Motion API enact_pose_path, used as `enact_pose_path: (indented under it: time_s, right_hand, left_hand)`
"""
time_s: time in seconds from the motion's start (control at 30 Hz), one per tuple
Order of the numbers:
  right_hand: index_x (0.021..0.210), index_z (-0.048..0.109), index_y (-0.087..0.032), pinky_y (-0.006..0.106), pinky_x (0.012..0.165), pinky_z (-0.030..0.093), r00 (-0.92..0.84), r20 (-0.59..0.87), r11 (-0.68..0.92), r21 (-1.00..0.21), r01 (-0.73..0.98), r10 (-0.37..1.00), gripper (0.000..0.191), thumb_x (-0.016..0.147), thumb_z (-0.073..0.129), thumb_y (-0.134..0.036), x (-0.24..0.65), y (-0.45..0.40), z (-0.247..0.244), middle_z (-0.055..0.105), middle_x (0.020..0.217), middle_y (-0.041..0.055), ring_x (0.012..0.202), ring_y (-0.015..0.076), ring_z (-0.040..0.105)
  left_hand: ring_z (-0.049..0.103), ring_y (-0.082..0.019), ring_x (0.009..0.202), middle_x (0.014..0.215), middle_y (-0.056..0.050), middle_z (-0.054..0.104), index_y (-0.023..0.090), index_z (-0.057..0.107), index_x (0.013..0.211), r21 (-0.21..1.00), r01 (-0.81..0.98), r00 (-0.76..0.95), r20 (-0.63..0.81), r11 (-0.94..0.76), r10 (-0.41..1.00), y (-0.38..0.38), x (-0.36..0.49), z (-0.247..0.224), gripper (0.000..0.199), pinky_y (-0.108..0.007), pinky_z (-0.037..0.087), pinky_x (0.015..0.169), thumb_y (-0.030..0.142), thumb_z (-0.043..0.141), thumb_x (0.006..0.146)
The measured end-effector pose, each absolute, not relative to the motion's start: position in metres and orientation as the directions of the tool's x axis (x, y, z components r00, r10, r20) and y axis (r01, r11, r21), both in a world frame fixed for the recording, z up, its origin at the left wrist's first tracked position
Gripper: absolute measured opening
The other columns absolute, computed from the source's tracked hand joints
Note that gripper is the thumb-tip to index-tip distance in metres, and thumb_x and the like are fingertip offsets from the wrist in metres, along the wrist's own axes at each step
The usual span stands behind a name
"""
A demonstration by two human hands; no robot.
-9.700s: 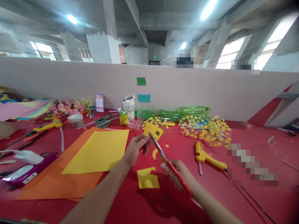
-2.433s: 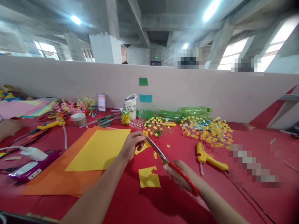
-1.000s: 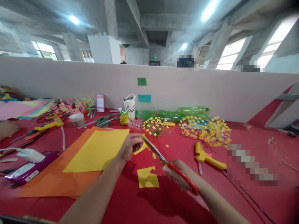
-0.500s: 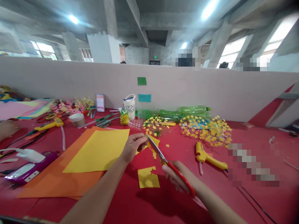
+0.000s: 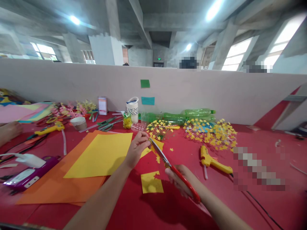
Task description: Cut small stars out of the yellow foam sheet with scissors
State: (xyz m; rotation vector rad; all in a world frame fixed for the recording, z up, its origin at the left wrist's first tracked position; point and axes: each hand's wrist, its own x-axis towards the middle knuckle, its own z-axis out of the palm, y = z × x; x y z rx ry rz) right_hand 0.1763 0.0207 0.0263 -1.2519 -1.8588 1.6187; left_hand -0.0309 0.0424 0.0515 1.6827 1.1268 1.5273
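Note:
My right hand (image 5: 178, 179) is wrapped around the red handles of a pair of scissors (image 5: 160, 152). Their blades point up and left, nearly together, with the tips at the fingers of my left hand (image 5: 139, 147). Thumb and fingers of that left hand pinch a small piece of yellow paper, mostly hidden by the fingertips. Below the hands, a yellow paper square (image 5: 151, 183) with a notch cut from its upper edge lies on the red table (image 5: 134, 210). Behind the scissors tips are more yellow scraps (image 5: 158, 145) and a loose star (image 5: 171, 149).
Left lie yellow sheets (image 5: 103, 156) over orange sheets (image 5: 55, 188), and a purple power strip (image 5: 28, 175). A yellow glue gun (image 5: 213, 162) rests at right. Behind it spread many yellow stars (image 5: 220, 134) and green bottles (image 5: 199, 112). Another person's hand (image 5: 9, 131) shows at far left.
My left fingers have shifted slightly and turned around the small piece at the scissors tips. The right hand and scissors stay almost where they were.

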Motion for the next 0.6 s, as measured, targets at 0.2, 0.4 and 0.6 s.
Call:
enact_pose_path:
  time_s: [0.2, 0.4, 0.6]
  right_hand:
    - [0.057, 0.04, -0.018, 0.015, 0.025, 0.023, -0.516, -0.281, -0.077, -0.921, 0.381, 0.809, 0.043, 0.074, 0.048, -0.057, 0.174, 0.019, 0.0313, 0.031, 0.035, -0.0086, 0.024, 0.0042, 0.029]
    - [0.058, 0.04, -0.018, 0.016, 0.025, 0.023, -0.522, -0.289, -0.074, -0.916, 0.394, 0.803, 0.041, 0.074, 0.049, -0.055, 0.1743, 0.0194, 0.0328, 0.031, 0.034, -0.0091, 0.024, 0.0043, 0.028]
    - [0.057, 0.038, -0.018, 0.016, 0.027, 0.02, -0.499, -0.229, -0.056, -0.94, 0.337, 0.836, 0.04, 0.072, 0.052, -0.053, 0.1736, 0.0217, 0.0263, 0.03, 0.035, -0.0097, 0.025, 0.0043, 0.029]
  left_hand:
    - [0.047, -0.016, 0.081, 0.081, -0.004, 0.048, 0.015, 0.052, 0.055, 0.867, 0.154, 0.017, 0.477, -0.473, 0.879, 0.0428, -0.0301, 0.0514, 0.026, -0.026, 0.035, 0.076, 0.021, 0.045, 0.079]
    - [0.044, -0.013, 0.066, 0.064, -0.001, 0.046, 0.016, 0.051, 0.054, 0.874, 0.157, 0.003, 0.465, -0.459, 0.886, 0.0423, -0.0302, 0.0504, 0.026, -0.025, 0.033, 0.066, 0.022, 0.045, 0.078]
    - [0.043, -0.014, 0.064, 0.06, 0.0, 0.045, 0.016, 0.051, 0.051, 0.897, 0.097, -0.058, 0.438, -0.432, 0.897, 0.0419, -0.0277, 0.0501, 0.026, -0.026, 0.034, 0.066, 0.023, 0.047, 0.076]
